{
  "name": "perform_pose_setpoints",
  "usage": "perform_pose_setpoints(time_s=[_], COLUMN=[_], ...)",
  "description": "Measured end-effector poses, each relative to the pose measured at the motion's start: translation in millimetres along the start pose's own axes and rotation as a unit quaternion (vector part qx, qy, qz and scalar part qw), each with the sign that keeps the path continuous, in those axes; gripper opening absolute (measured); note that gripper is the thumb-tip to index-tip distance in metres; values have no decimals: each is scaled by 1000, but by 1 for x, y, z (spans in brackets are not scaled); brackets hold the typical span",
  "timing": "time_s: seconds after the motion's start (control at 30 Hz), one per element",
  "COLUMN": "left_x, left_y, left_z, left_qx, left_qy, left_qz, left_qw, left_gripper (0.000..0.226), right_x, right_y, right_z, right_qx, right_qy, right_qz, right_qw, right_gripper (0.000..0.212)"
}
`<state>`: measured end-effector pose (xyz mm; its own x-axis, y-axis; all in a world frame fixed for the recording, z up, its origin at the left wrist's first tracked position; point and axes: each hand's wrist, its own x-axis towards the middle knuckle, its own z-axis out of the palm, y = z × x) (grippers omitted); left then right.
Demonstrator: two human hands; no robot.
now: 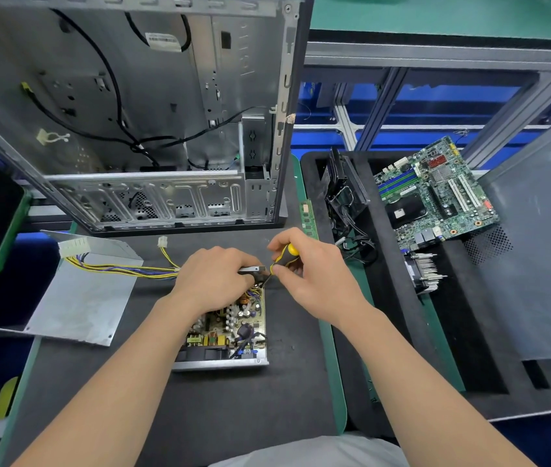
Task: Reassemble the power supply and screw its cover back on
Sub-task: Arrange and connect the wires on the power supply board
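The open power supply [230,332] lies on the black mat, its circuit board with coils and capacitors exposed. My left hand [215,278] grips its far end, fingers curled over the metal edge. My right hand [311,267] holds a yellow and black screwdriver [285,256], the tip angled down at the far right corner of the unit; the tip itself is hidden behind my fingers. The grey metal cover [82,298] lies flat to the left. A bundle of yellow and black wires [122,267] runs from the unit to a white connector [73,247].
An empty PC case [152,112] stands open behind the power supply. To the right, a black foam tray [385,298] holds a motherboard [435,193], a black drive bracket [344,183] and a heatsink fan [425,271]. A memory stick [308,217] lies by the tray edge.
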<state>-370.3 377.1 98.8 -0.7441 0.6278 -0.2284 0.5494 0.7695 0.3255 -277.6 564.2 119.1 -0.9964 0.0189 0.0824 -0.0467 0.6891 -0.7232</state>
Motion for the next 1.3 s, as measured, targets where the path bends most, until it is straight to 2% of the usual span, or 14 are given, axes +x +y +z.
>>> perform_pose_setpoints(time_s=[0.17, 0.3, 0.4, 0.5, 0.6, 0.67, 0.73, 0.83, 0.87, 0.97, 1.1, 1.17, 1.23, 1.3], left_x=[2, 1, 0, -1, 0, 2, 2, -1, -2, -6, -8, -7, -6, -3], left_y=[-2, -2, 0, -1, -2, -1, -2, -5, -6, -5, 0, -1, -1, 0], left_z=[3, 5, 3, 0, 0, 0, 2, 2, 3, 7, 10, 10, 8, 5], left_qx=[4, 13, 20, 33, 56, 66, 21, -85, -93, -80, -47, -48, -45, -38], left_qy=[5, 23, 22, 23, 60, 76, 59, 76, 89, 116, 135, 124, 97, 79], left_qz=[1, 0, 1, 14, 45, 49, 21, -4, 0, 2, 4, 2, -2, -2], left_qw=[1000, 1000, 1000, 999, 996, 994, 998, 993, 992, 990, 990, 991, 994, 996], left_gripper=[14, 32, 34, 34, 30, 39, 39, 16, 22, 25, 19, 11, 31, 36], right_x=[2, 6, 6, 11, 23, 30, 37, 44, 46, 46, 44, 41, 38, 33], right_y=[0, -1, -5, -10, -17, -24, -30, -37, -39, -41, -41, -38, -36, -32], right_z=[3, 1, -6, -15, -18, -18, -17, -16, -15, -9, -4, -11, -21, -30], right_qx=[-19, -63, -39, -81, -134, -179, -207, -217, -223, -233, -259, -257, -264, -245], right_qy=[6, -2, -59, -130, -177, -192, -191, -176, -159, -102, -140, -132, -91, -66], right_qz=[-37, -60, -92, -116, -132, -137, -122, -79, -68, -36, -42, -60, -60, -37], right_qw=[999, 996, 993, 981, 966, 955, 952, 957, 959, 966, 955, 956, 958, 966], right_gripper=[30, 32, 43, 48, 36, 28, 25, 14, 19, 36, 35, 37, 39, 39])
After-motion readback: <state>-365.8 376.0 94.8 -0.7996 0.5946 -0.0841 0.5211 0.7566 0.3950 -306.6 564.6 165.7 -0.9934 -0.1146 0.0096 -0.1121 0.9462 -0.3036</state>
